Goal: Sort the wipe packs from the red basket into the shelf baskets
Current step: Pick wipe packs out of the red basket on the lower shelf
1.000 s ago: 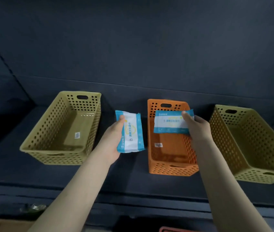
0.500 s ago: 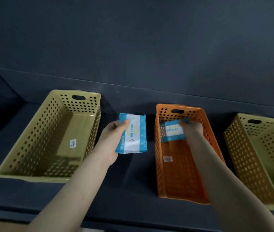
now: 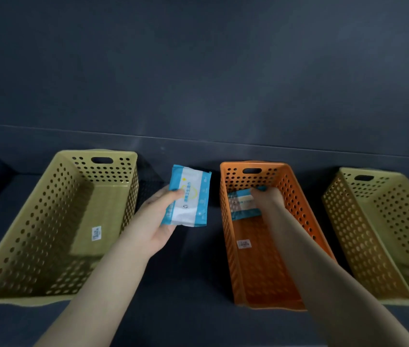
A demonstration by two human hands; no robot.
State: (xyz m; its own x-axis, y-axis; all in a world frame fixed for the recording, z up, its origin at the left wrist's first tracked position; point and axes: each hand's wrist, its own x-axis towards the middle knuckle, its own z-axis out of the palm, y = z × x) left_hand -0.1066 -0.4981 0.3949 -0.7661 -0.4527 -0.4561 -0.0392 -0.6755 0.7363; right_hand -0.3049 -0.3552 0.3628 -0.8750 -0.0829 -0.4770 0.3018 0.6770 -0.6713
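Three perforated baskets stand in a row on the dark shelf. My left hand (image 3: 159, 216) holds a blue-and-white wipe pack (image 3: 188, 197) upright in the gap between the left olive basket (image 3: 55, 209) and the orange basket (image 3: 226, 221). My right hand (image 3: 268, 197) reaches deep into the orange basket and grips a second blue-and-white wipe pack (image 3: 242, 205) low against the basket's floor near its far end. The red basket is out of view.
A second olive basket (image 3: 348, 221) stands at the right, partly cut off by the frame edge. Both olive baskets show only a small label or bare floor inside. A dark wall rises close behind the baskets.
My right hand has lowered its wipe pack from above the orange basket down to its floor. The view has moved closer to the shelf. My left hand keeps its pack between the baskets.
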